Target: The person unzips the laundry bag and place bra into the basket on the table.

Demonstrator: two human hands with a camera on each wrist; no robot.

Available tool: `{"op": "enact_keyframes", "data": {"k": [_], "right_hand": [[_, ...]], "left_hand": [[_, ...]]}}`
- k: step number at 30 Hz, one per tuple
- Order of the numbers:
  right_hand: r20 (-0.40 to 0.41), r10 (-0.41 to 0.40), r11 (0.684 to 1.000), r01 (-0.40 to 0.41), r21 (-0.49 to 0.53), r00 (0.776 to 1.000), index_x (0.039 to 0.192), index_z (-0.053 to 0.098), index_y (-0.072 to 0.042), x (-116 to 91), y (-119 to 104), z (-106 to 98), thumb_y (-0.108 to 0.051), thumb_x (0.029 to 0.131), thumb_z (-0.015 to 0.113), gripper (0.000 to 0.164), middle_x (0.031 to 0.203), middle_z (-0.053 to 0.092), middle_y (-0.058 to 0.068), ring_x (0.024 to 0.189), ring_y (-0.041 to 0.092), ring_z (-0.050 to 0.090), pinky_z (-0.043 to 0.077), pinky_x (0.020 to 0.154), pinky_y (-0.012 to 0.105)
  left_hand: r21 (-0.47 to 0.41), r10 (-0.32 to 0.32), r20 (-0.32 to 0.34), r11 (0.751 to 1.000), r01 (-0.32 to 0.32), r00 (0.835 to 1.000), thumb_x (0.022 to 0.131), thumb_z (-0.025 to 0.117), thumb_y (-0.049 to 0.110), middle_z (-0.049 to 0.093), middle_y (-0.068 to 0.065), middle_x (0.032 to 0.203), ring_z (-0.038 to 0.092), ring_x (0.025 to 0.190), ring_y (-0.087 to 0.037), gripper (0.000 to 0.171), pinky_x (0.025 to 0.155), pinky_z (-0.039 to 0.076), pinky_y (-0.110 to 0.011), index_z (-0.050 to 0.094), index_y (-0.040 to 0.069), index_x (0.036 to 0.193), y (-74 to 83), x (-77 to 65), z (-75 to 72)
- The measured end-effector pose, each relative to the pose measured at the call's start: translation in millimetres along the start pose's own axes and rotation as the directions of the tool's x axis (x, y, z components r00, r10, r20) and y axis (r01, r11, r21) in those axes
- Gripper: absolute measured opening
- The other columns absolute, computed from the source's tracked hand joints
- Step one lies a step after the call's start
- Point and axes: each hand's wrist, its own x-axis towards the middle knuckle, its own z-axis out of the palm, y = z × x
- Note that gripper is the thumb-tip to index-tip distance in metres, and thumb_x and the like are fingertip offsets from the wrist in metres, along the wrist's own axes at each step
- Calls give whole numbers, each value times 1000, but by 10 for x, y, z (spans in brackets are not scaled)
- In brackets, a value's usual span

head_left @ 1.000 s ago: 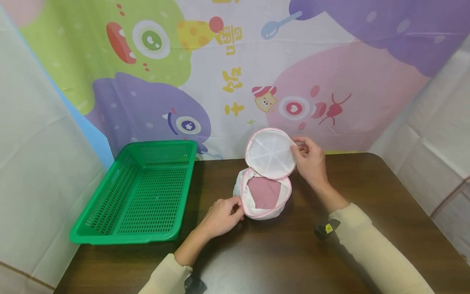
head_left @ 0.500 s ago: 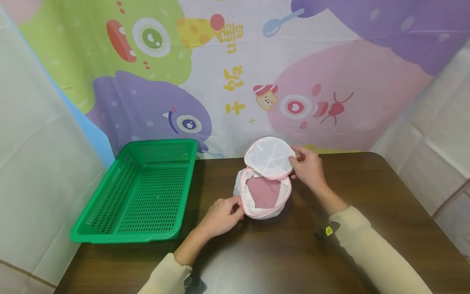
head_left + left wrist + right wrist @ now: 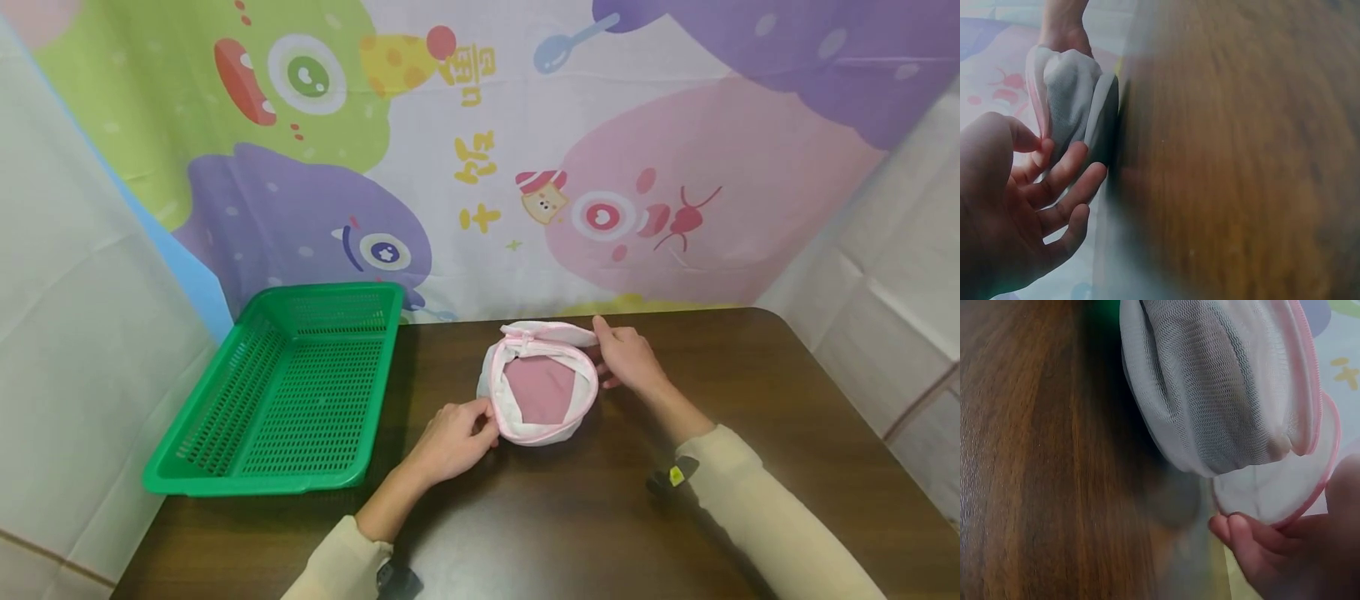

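A small white mesh laundry bag [image 3: 583, 408] with pink zipper trim stands on the table, its top unzipped. Folded pink cloth [image 3: 538, 390] lies inside. The round lid [image 3: 551, 332] is tipped back behind the opening, seen nearly edge-on in the head view. My left hand [image 3: 453, 440] pinches the bag's rim at the near left between thumb and index finger; its other fingers [image 3: 1063, 215] are spread loosely by the mesh side. My right hand [image 3: 628, 357] holds the lid's right edge, thumb above and fingers lower, partly hidden behind the lid.
A green plastic basket [image 3: 367, 400] with slotted walls stands left of the bag. The dark wooden table [image 3: 562, 525] meets a cartoon-printed cloth [image 3: 480, 258] at the back. Pale sheets hang at both sides.
My right hand has swung the lid backward and down, from upright to nearly flat behind the bag. My left hand has stayed at the rim.
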Motion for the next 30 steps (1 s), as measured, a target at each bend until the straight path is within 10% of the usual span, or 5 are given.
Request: {"op": "enact_keyframes", "data": {"k": [6, 30], "right_hand": [[80, 3, 995, 5, -102, 997, 133, 70, 7, 242, 279, 3, -71, 115, 33, 88, 100, 79, 18, 74, 23, 79, 68, 60, 40], [114, -42, 975, 66, -211, 993, 148, 62, 2, -234, -5, 23, -59, 117, 45, 70, 126, 73, 29, 81, 27, 75, 68, 62, 38]], "left_hand": [[1, -11, -3, 1000, 11, 1000, 106, 62, 21, 75, 11, 77, 59, 70, -3, 20, 65, 44, -24, 67, 21, 87, 0, -1, 1], [-68, -94, -114, 994, 87, 989, 110, 56, 23, 78, 5, 78, 66, 73, -6, 24, 70, 50, -31, 70, 18, 91, 24, 35, -29]]}}
